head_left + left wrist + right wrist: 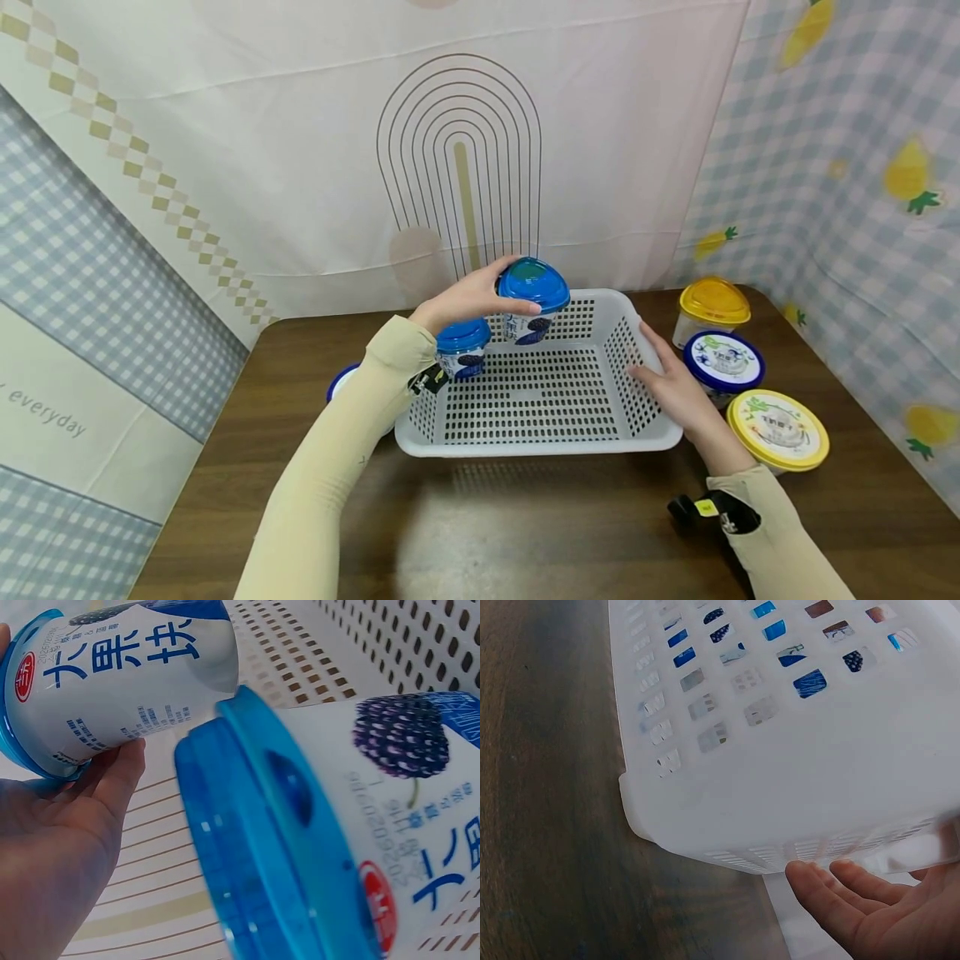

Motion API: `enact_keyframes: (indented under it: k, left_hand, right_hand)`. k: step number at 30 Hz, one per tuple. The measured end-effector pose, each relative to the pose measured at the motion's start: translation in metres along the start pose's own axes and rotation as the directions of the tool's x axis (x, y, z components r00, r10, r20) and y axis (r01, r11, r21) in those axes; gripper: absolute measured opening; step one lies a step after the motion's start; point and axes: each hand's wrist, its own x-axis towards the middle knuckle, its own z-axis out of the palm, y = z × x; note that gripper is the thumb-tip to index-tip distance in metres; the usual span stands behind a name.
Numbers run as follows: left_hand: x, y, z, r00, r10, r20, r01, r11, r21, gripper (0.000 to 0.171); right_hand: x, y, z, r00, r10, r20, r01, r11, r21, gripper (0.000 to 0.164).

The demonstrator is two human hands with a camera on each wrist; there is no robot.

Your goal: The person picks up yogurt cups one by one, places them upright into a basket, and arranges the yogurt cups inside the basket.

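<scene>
My left hand (471, 297) grips a yogurt cup (534, 287) by its blue lid, over the back of a white perforated basket (540, 451). Dark berries are printed on the cup's side. Inside the basket, at the left, stands a matching blue-lidded cup (463, 335); it looms large as the nearer cup (409, 802) in the left wrist view. On the basket's right end, my right hand (682, 390) holds the rim, thumb over the inner side and fingers outside. Those fingertips (799, 874) show against the outer wall in the right wrist view.
Right of the basket stand a yellow-lidded tub (714, 302), a dark-blue-rimmed tub (723, 360) and another yellow-rimmed tub (778, 429). Another blue-rimmed tub (339, 379) is partly hidden behind my left arm. A patterned cloth (322, 167) hangs behind the wooden table (292, 354).
</scene>
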Motion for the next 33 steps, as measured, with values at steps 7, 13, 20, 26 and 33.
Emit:
enact_keyframes:
  k: [7, 13, 20, 26, 33]
  left_hand:
    - [0.004, -0.008, 0.007, 1.000, -0.027, 0.012, 0.026, 0.999, 0.032, 0.103]
    - [0.005, -0.013, 0.016, 0.997, -0.072, 0.027, 0.070, 0.996, 0.063, 0.106]
    - [0.009, -0.015, 0.020, 0.997, -0.069, 0.038, 0.066, 0.995, 0.081, 0.107]
    - [0.012, -0.016, 0.022, 0.998, -0.043, 0.042, 0.038, 0.993, 0.111, 0.107]
    - [0.013, -0.016, 0.025, 0.998, -0.017, 0.059, 0.007, 0.987, 0.160, 0.106]
  right_hand:
    - [0.000, 0.001, 0.000, 1.000, -0.001, 0.003, 0.001, 1.000, 0.014, 0.078]
    - [0.000, -0.001, 0.001, 1.000, 0.002, 0.006, -0.002, 1.000, 0.015, 0.078]
    - [-0.001, -0.002, 0.000, 1.000, 0.001, 0.000, -0.001, 1.000, -0.002, 0.078]
    - [0.000, -0.002, 0.000, 1.000, -0.007, 0.006, 0.007, 1.000, 0.010, 0.079]
    - [0.000, -0.001, 0.001, 1.000, -0.005, 0.003, 0.005, 1.000, 0.007, 0.079]
